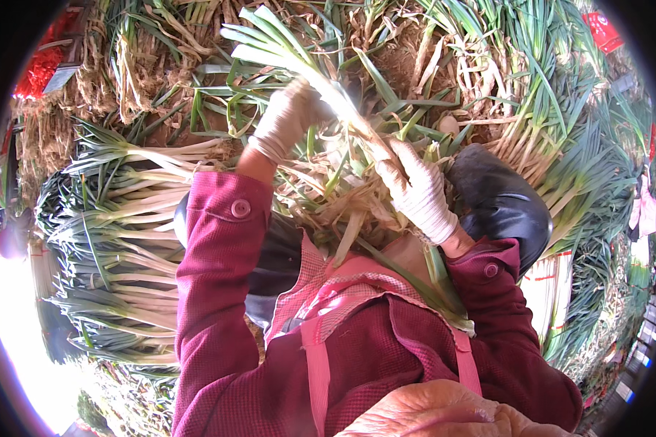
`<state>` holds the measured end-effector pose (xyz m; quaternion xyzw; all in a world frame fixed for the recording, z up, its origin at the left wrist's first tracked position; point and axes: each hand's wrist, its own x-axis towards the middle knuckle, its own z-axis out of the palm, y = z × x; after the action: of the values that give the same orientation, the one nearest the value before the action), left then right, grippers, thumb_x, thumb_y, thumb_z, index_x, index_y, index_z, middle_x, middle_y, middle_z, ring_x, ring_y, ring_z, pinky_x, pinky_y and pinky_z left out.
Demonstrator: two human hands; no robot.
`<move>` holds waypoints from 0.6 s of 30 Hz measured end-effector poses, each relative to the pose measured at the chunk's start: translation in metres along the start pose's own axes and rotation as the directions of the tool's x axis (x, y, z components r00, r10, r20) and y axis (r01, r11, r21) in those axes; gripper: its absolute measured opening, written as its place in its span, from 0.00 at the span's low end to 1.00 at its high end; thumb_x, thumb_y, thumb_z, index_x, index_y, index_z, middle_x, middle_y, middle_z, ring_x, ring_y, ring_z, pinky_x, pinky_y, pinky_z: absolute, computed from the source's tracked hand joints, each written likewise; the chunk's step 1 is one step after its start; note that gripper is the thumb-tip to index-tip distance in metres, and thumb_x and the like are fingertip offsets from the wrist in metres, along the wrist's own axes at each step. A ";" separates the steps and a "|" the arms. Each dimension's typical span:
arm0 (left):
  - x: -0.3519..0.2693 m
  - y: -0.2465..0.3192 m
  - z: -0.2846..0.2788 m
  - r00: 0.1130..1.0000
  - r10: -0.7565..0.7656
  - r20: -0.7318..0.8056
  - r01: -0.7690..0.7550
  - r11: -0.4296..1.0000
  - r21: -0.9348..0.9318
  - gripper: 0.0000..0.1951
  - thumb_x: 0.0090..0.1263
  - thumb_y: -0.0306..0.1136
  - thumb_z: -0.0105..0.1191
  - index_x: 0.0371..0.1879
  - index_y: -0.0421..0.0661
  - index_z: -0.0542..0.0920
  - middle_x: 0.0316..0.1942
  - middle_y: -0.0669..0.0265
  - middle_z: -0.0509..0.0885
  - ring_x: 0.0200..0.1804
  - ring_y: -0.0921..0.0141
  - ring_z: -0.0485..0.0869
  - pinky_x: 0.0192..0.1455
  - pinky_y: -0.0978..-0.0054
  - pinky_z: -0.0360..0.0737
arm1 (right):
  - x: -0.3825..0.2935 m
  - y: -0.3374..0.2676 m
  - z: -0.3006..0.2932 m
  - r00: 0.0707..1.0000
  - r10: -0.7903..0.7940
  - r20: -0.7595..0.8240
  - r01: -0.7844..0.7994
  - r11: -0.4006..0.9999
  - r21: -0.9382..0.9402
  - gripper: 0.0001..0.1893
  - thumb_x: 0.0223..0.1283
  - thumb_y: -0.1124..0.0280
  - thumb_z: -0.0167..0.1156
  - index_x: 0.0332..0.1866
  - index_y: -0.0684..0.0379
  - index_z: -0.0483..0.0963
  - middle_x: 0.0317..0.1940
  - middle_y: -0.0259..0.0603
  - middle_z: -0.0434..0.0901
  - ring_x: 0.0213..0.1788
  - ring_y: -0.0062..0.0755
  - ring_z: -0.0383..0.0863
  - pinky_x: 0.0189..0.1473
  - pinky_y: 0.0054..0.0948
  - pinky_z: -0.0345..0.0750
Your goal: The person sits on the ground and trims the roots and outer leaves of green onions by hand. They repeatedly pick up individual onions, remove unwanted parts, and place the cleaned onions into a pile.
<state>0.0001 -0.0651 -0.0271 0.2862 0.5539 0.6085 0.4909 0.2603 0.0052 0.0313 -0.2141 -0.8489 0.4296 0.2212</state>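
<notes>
A long-stemmed green onion [341, 104] slants across the middle, its green leaves at the upper left and its white stalk running down to the right. My right hand [423, 191], in a pale work glove, grips the lower, brownish end of the stalk. My left hand [287, 123], in a matching glove, is beside the upper stalk. It is blurred, and its fingertips are hard to make out, so whether it holds anything is unclear. Dry peeled leaves [355, 202] lie heaped below both hands, over my lap and the pink checked apron [306, 273].
A row of cleaned green onions [147, 218] lies at my left. Untrimmed green onions [492, 71] are piled ahead and to the right. Bundles with red bands [546, 289] lie by my right knee [503, 202]. A red stringy bundle [38, 68] is at the upper left.
</notes>
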 end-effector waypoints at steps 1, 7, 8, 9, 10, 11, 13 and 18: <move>0.002 0.003 -0.012 0.994 0.112 -0.015 -0.093 0.727 -0.681 0.19 0.77 0.36 0.42 0.52 0.33 0.80 0.57 0.48 0.84 0.53 0.62 0.86 0.60 0.62 0.83 | 0.000 0.000 0.001 0.999 -0.038 0.008 0.038 0.999 0.008 0.17 0.73 0.66 0.59 0.62 0.61 0.75 0.37 0.51 0.86 0.37 0.45 0.88 0.39 0.34 0.81; 0.005 0.009 -0.017 0.888 0.457 -0.047 -0.318 0.538 -0.781 0.21 0.74 0.37 0.44 0.59 0.35 0.72 0.57 0.50 0.78 0.59 0.55 0.79 0.70 0.54 0.73 | -0.001 0.011 0.004 0.996 0.022 0.092 -0.005 0.984 -0.180 0.19 0.71 0.67 0.60 0.63 0.61 0.74 0.42 0.55 0.85 0.42 0.54 0.87 0.40 0.36 0.81; 0.001 0.014 -0.012 0.909 0.360 -0.208 -0.401 0.623 -0.672 0.20 0.74 0.38 0.44 0.57 0.36 0.72 0.55 0.52 0.79 0.57 0.57 0.80 0.68 0.55 0.75 | 0.000 0.014 0.004 0.997 -0.049 0.066 0.061 0.976 -0.207 0.18 0.70 0.67 0.61 0.61 0.63 0.75 0.42 0.57 0.84 0.43 0.57 0.87 0.39 0.39 0.81; -0.004 0.021 -0.007 0.905 0.336 -0.263 -0.424 0.645 -0.636 0.20 0.74 0.39 0.45 0.56 0.37 0.73 0.53 0.53 0.81 0.54 0.58 0.81 0.65 0.56 0.77 | 0.000 0.016 0.003 0.994 -0.094 0.063 0.106 0.966 -0.234 0.17 0.69 0.66 0.62 0.58 0.62 0.75 0.38 0.55 0.84 0.39 0.57 0.85 0.36 0.41 0.80; -0.011 0.028 -0.001 0.927 0.301 -0.225 -0.365 0.581 -0.727 0.19 0.74 0.40 0.47 0.56 0.38 0.73 0.53 0.55 0.81 0.52 0.59 0.82 0.63 0.57 0.79 | 0.001 0.018 0.003 0.990 -0.129 0.052 0.138 0.956 -0.258 0.15 0.68 0.65 0.63 0.54 0.62 0.75 0.34 0.54 0.83 0.34 0.57 0.84 0.32 0.43 0.79; -0.016 0.036 0.004 0.932 0.336 -0.138 -0.298 0.491 -0.819 0.19 0.74 0.40 0.48 0.55 0.39 0.72 0.52 0.56 0.81 0.50 0.61 0.82 0.60 0.58 0.81 | 0.000 0.020 0.003 0.985 -0.165 0.048 0.172 0.943 -0.285 0.14 0.67 0.64 0.64 0.51 0.61 0.75 0.30 0.52 0.82 0.30 0.57 0.83 0.29 0.46 0.78; -0.021 0.050 0.010 0.945 0.242 -0.220 -0.324 0.607 -0.725 0.20 0.75 0.46 0.54 0.54 0.42 0.73 0.46 0.63 0.81 0.41 0.69 0.81 0.46 0.65 0.84 | -0.001 0.022 0.003 0.971 -0.213 0.112 0.239 0.909 -0.341 0.18 0.67 0.66 0.64 0.57 0.62 0.74 0.39 0.55 0.84 0.36 0.58 0.85 0.33 0.45 0.80; -0.025 0.038 0.038 0.948 0.124 -0.293 -0.283 0.747 -0.601 0.20 0.75 0.52 0.58 0.41 0.45 0.77 0.18 0.81 0.69 0.18 0.83 0.65 0.23 0.80 0.65 | -0.004 0.024 0.011 0.963 -0.207 0.171 0.261 0.871 -0.416 0.22 0.66 0.68 0.64 0.62 0.62 0.72 0.43 0.55 0.85 0.38 0.58 0.86 0.36 0.45 0.82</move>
<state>0.0321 -0.0699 0.0222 0.0883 0.3344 0.8391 0.4198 0.2613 0.0092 0.0055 -0.1273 -0.9546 0.2118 0.1665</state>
